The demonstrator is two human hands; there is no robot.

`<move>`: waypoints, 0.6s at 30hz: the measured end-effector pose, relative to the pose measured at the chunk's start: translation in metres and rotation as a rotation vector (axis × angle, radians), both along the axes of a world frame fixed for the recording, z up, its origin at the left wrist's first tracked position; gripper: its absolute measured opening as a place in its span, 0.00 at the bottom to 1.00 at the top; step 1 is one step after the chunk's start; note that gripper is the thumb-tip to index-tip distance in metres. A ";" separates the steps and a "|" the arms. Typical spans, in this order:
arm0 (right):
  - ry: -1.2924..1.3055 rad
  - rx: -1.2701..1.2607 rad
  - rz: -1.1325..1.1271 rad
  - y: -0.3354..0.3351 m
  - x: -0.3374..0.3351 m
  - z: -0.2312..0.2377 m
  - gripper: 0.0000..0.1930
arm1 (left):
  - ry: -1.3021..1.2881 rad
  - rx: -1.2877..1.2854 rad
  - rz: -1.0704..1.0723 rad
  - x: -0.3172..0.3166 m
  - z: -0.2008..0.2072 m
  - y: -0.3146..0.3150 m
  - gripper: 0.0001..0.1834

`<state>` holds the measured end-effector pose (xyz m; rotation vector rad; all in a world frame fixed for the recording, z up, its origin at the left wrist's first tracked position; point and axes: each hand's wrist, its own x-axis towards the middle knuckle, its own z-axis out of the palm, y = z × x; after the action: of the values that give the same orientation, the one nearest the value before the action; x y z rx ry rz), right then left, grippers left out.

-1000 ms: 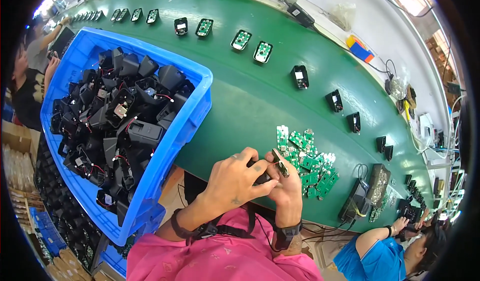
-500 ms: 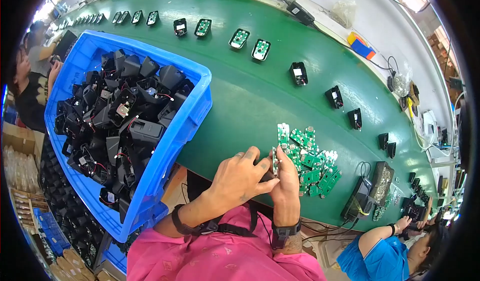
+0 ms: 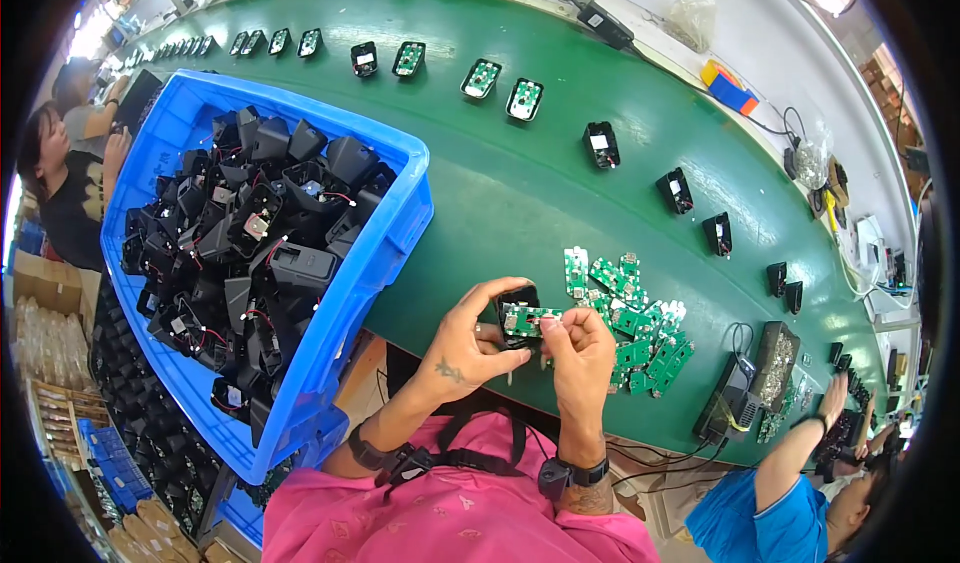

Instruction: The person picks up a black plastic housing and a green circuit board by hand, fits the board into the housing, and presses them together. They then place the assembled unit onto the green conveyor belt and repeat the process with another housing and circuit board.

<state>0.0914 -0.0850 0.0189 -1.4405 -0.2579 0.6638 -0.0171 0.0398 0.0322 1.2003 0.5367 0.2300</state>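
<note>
My left hand [image 3: 468,341] is closed round a black plastic housing [image 3: 516,297], held over the near edge of the green table [image 3: 480,213]. Between the thumb and fingers of my right hand [image 3: 580,348] is a green circuit board [image 3: 528,320]. The board lies across the housing's opening and covers part of it; whether it sits inside I cannot tell. A heap of loose circuit boards [image 3: 640,338] lies just right of my right hand. To my left stands a blue crate [image 3: 410,198] filled with black housings [image 3: 300,263], some with red wires.
Several housings [image 3: 602,145] stand in a curved row along the table, some fitted with boards [image 3: 524,99]. A black power adapter [image 3: 725,403] and a dark box of small metal parts [image 3: 775,363] sit at the right. A co-worker in blue [image 3: 770,493] works at right, others at far left.
The board in my right hand has turned from edge-on to face up, over the housing. My hands have moved slightly apart, and the housing's opening now shows. The co-worker's arm at right has reached forward.
</note>
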 end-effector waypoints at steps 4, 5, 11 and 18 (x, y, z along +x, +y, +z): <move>-0.094 -0.059 0.023 0.000 -0.002 0.000 0.08 | -0.183 -0.064 0.003 0.001 -0.014 -0.004 0.43; -0.093 -0.057 0.024 0.000 -0.002 0.003 0.08 | -0.259 -0.082 0.016 0.000 -0.018 -0.005 0.43; 0.119 0.043 0.077 -0.006 0.003 0.008 0.06 | -0.220 0.021 -0.046 0.000 -0.015 -0.004 0.38; -0.113 -0.045 0.041 -0.001 -0.006 0.004 0.06 | -0.038 -0.087 -0.107 -0.002 0.001 -0.006 0.29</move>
<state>0.0855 -0.0861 0.0231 -1.5214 -0.3637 0.6261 -0.0196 0.0337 0.0336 1.1346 0.4440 0.1368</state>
